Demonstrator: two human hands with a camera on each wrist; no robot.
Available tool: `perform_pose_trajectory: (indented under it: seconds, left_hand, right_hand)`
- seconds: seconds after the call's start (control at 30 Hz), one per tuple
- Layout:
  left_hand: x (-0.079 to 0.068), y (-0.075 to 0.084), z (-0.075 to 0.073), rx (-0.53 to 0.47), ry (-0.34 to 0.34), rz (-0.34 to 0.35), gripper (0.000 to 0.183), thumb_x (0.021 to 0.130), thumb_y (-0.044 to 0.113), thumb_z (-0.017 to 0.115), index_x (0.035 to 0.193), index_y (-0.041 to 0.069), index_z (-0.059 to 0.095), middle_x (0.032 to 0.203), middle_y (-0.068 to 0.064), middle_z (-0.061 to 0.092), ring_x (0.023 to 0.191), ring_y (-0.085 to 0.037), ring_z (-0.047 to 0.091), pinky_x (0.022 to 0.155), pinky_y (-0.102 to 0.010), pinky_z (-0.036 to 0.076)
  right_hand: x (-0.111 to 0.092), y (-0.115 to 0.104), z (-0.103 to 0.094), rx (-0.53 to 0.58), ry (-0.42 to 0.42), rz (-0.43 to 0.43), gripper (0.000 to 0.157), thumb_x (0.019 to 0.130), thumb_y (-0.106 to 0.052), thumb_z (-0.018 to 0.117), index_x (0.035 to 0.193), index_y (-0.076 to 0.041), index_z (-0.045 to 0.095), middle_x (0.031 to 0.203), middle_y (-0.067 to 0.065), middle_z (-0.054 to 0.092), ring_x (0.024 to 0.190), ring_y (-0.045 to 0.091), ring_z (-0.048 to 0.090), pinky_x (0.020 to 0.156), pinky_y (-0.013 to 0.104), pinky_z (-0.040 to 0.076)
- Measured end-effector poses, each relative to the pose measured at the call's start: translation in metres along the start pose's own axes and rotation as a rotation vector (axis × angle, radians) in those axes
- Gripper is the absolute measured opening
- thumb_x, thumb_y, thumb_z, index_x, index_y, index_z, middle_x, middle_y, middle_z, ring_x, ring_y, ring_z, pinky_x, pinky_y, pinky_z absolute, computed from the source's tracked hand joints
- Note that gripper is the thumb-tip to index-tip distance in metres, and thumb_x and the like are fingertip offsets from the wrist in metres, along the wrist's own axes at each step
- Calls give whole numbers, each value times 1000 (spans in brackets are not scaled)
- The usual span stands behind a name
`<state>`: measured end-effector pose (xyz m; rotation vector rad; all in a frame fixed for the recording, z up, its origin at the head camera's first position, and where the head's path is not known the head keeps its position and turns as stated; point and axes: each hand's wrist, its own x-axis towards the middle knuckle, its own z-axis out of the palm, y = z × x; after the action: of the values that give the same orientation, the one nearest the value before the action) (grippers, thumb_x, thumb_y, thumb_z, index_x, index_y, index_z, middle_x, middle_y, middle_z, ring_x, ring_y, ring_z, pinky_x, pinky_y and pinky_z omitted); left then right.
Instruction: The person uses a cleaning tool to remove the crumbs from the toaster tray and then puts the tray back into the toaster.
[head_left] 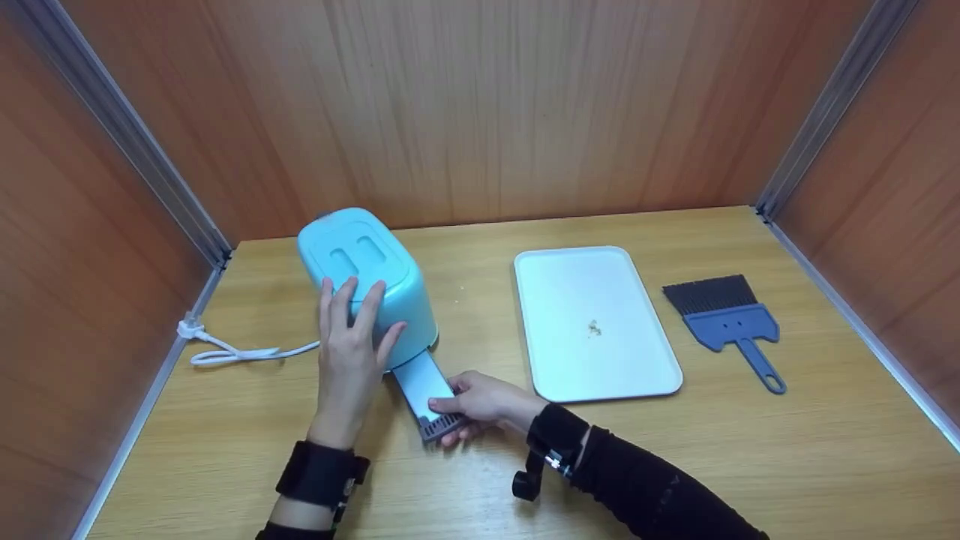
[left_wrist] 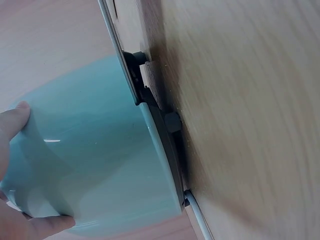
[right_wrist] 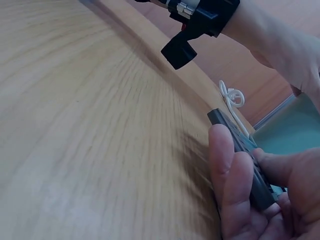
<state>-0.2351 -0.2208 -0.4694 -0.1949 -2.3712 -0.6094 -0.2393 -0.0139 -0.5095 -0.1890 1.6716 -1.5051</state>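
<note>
A light-blue toaster (head_left: 405,315) stands at the left of the table, two slot-shaped recesses on its top. My left hand (head_left: 351,360) rests on its near end and top edge with fingers spread and mostly straight. In the left wrist view, fingertips touch the glossy toaster wall (left_wrist: 100,150). From the toaster's lower near end a metal crumb tray (head_left: 418,381) with a dark slotted handle sticks out. My right hand (head_left: 484,401) pinches that handle, thumb on top and fingers beneath. The right wrist view shows the dark handle (right_wrist: 245,160) between thumb and fingers.
A white serving tray (head_left: 570,285) lies right of the toaster, with a small heap of crumbs (head_left: 594,328) on it. Farther right is a blue hand brush (head_left: 727,322) with dark bristles. The toaster's white cord (head_left: 240,354) lies looped at left. Wood panels enclose the table.
</note>
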Motion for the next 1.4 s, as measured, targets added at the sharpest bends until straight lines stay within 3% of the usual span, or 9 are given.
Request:
perform_pose_trajectory:
  seconds: [0.2,0.37,0.67,0.97,1.1,1.23,1.4]
  left_hand:
    - [0,2,-1,10,-3,-1,64,94,31,85,151,17,60,160,-25,45,161,-54,25,116,-72,43]
    - [-1,2,-1,6,-8,-9,64,94,31,85,152,18,59,161,-24,44,161,-54,24,117,-72,42]
    - [-1,2,0,10,-6,-1,64,95,33,84,152,18,59,161,-24,44,161,-53,25,117,-72,42]
    - [-1,0,1,15,14,26,64,94,32,84,151,17,59,159,-25,46,160,-54,27,117,-72,43]
    - [-1,0,1,18,13,26,65,94,32,85,151,17,59,160,-25,45,159,-54,28,117,-72,43]
    - [-1,-1,0,16,1,6,66,94,34,84,152,19,58,162,-24,44,160,-53,27,117,-73,43]
    - [-1,-1,0,14,-7,-2,65,95,34,84,153,20,57,162,-23,44,160,-52,27,117,-73,42]
  right_hand:
    - [7,-4,1,-43,51,-5,22,109,-23,64,122,-5,66,85,8,77,62,8,73,48,13,49]
    - [10,-6,7,-92,152,-50,24,108,-25,66,118,-3,68,85,10,77,58,8,70,45,15,45]
    - [16,-5,14,-5,273,-119,25,107,-18,68,118,4,61,90,18,77,58,11,70,51,19,58]
    - [20,-6,13,139,252,-157,42,98,0,76,133,8,54,110,23,74,70,13,75,71,25,67]
    - [22,-5,12,145,227,-172,54,91,10,78,138,9,52,119,25,72,87,24,80,84,34,69]
    - [23,-6,10,103,225,-174,63,86,16,79,141,9,51,127,26,68,108,35,76,91,39,68]
    - [25,-7,12,59,253,-163,65,86,13,81,143,8,52,123,23,70,96,30,79,83,37,69]
